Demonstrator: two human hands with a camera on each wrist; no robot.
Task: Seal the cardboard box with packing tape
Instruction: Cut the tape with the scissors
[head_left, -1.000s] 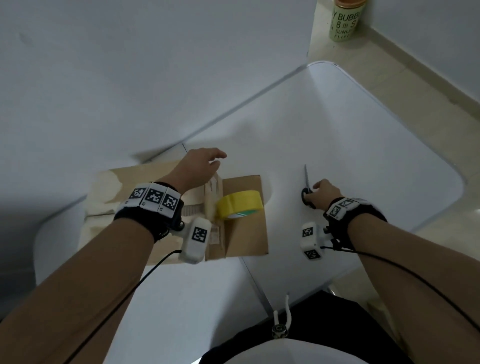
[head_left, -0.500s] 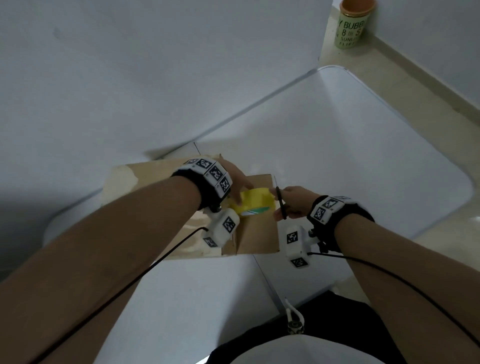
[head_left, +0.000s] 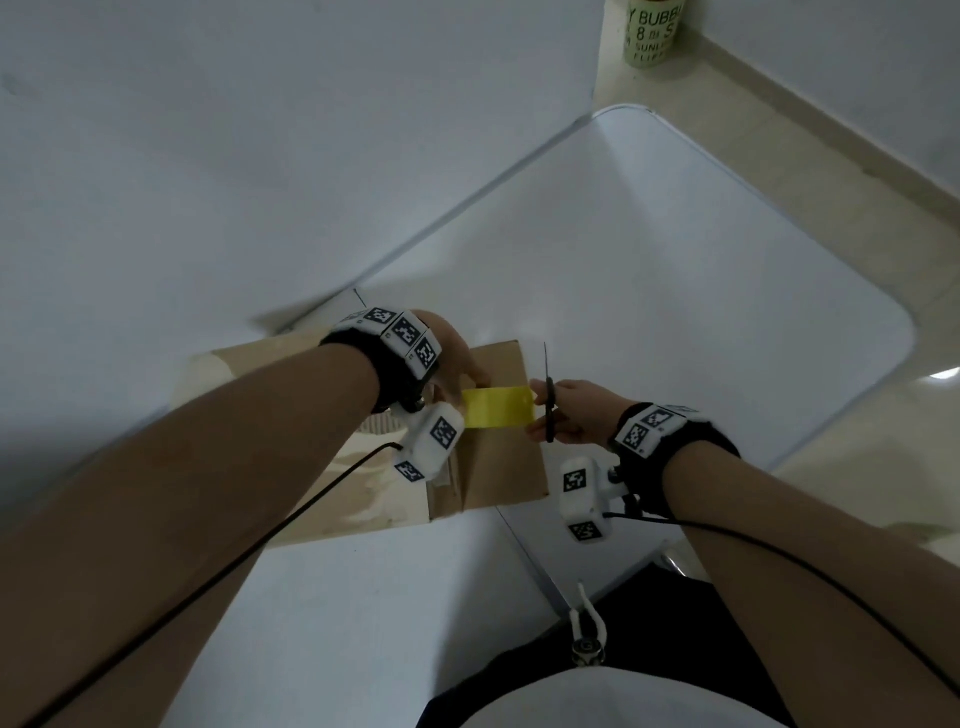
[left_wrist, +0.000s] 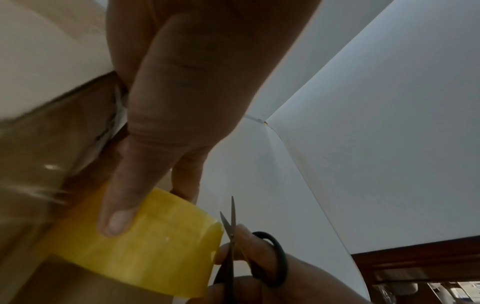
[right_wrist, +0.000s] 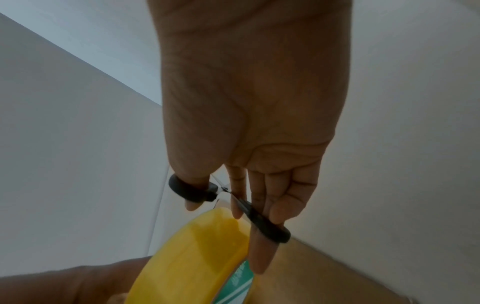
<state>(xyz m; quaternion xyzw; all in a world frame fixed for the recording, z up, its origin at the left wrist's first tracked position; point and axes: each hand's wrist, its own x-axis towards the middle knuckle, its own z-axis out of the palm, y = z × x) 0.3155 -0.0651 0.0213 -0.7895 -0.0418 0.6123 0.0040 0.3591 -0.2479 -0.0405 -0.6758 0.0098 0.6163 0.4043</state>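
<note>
**Cutting the tape cleanly at the box's right edge**

I have my left hand (head_left: 451, 358) over the cardboard box (head_left: 498, 467), thumb (left_wrist: 122, 207) curled down on the yellow tape roll (left_wrist: 145, 251) and fingers behind it, so it grips the roll; the box lies flat on the white worktop (head_left: 701, 312), against the wall, with the roll held over its right part; my right hand (head_left: 576, 410) grips the scissors (head_left: 548, 400), thumb through one black loop and a finger through the other, its other fingers touching the roll's right face; the blades point away from me, just beside the roll and barely parted.

To do this well, I judge that I should keep the strip taut with the left hand and hold the blades square across the tape's full width before I close them; slack tape may fold and stick to itself; I cannot tell from these views where the free end is stuck down, so I would confirm that first; fingertips sit near the blades, so I go slowly.
</note>
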